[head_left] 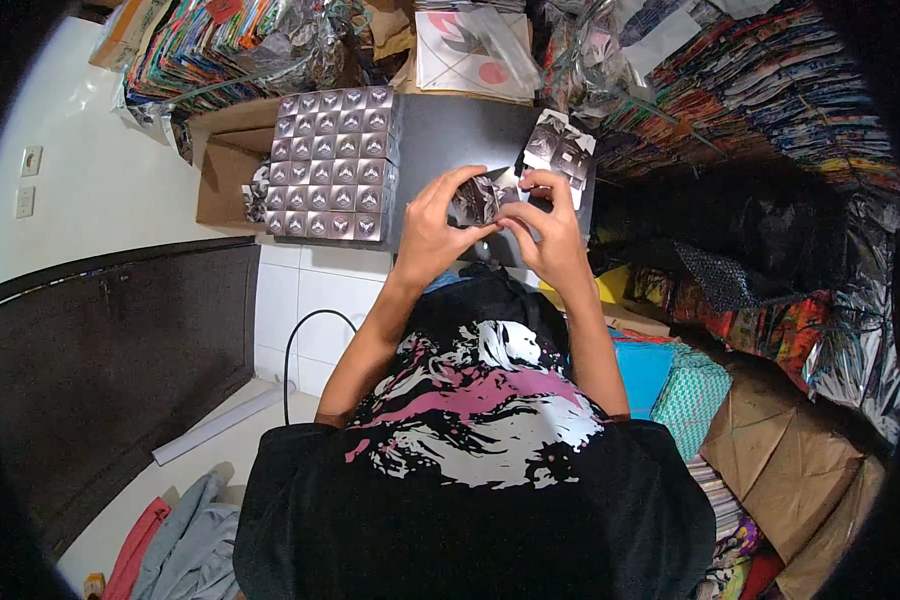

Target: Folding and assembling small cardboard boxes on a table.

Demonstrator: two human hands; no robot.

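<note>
Between my two hands is a small dark grey printed carton box (477, 203), with a pale flap standing out on its right. My left hand (434, 228) grips the box's left side, fingers curled over the top and thumb along the near edge. The fingers of my right hand (550, 232) are bent and pinch at the flap end. Just beyond my right hand lies a pile of flat, unfolded cartons (562, 148) in the same print. To the left stands a block of finished-looking small boxes (332, 165) in neat rows, each with a silvery emblem on its face.
Under the boxes is a dark tabletop (440, 135). An open cardboard box (232, 170) adjoins the rows at left. Tall stacks of printed packaging (740, 90) and plastic-wrapped bundles (300, 50) crowd the back and right. A black cable (290, 350) hangs near the white tiles.
</note>
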